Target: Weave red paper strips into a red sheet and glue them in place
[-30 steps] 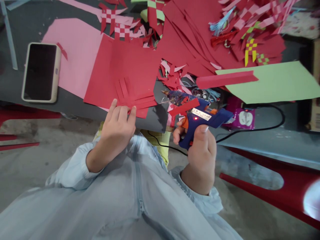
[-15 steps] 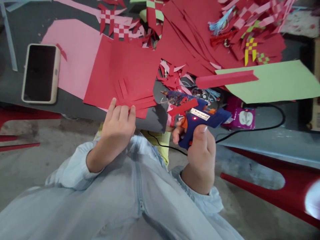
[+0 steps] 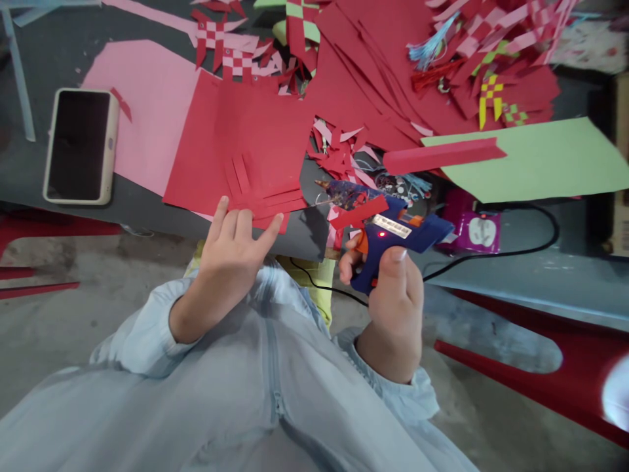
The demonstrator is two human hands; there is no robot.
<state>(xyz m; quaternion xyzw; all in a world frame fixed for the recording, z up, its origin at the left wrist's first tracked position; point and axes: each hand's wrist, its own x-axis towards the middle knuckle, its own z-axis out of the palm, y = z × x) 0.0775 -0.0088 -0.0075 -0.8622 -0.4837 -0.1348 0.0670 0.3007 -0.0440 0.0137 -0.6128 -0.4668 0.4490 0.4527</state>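
Note:
My right hand (image 3: 393,301) grips a blue hot glue gun (image 3: 378,246) with an orange trigger and a lit red light. Its nozzle points left, and a thin strand hangs near the tip. A red paper strip (image 3: 361,213) lies across the gun's barrel. My left hand (image 3: 230,249) lies flat at the table's near edge, fingers out and thumb spread to the right. Its fingertips rest at the lower edge of a large red paper sheet (image 3: 265,131). Several narrow red strips (image 3: 240,172) lie on that sheet just beyond the fingers.
A phone (image 3: 78,145) lies at left beside a pink sheet (image 3: 147,111). Light green paper (image 3: 550,160) lies at right with a folded red strip on it. Woven paper pieces and tassels pile up at the back right. The gun's black cord (image 3: 496,255) loops past a purple box (image 3: 476,223).
My left thumb has swung out to the right, away from the fingers. The right hand and glue gun have hardly moved.

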